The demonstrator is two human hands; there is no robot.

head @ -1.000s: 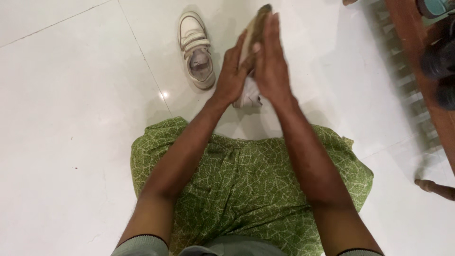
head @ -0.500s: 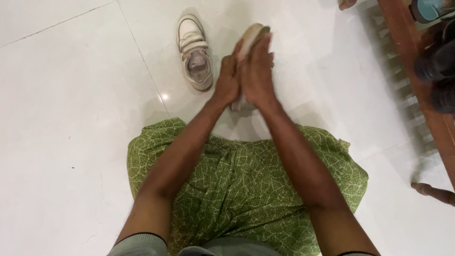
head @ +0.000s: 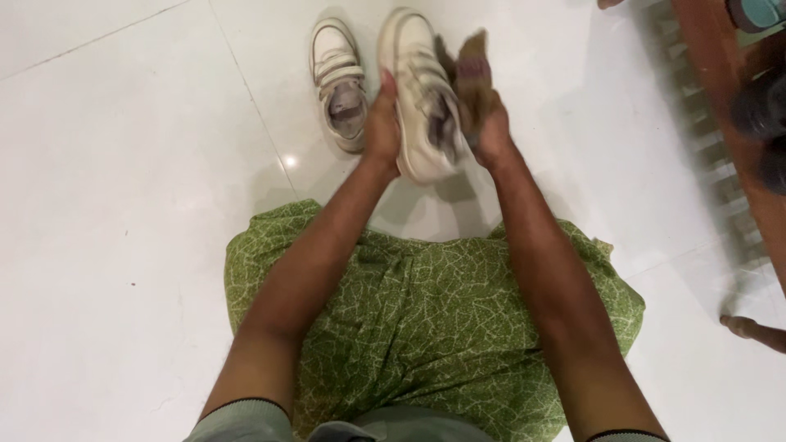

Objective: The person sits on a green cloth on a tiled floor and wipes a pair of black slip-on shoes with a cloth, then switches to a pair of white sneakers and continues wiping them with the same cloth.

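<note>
Held white shoe (head: 422, 94) turned: sole faced up before, now its strapped top shows. Hands, earlier pressed together around it, spread apart; left hand (head: 382, 123) at heel side, right hand (head: 483, 106) blurred.

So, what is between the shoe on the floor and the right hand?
In the head view, the left hand and its held white shoe lie between the floor shoe and the right hand.

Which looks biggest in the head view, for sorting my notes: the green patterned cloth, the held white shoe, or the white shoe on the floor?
1. green patterned cloth, by far the largest.
2. held white shoe, gripped by the left hand and right hand.
3. white shoe on the floor.
The held shoe is nearer the camera, so the two shoes may match.
</note>
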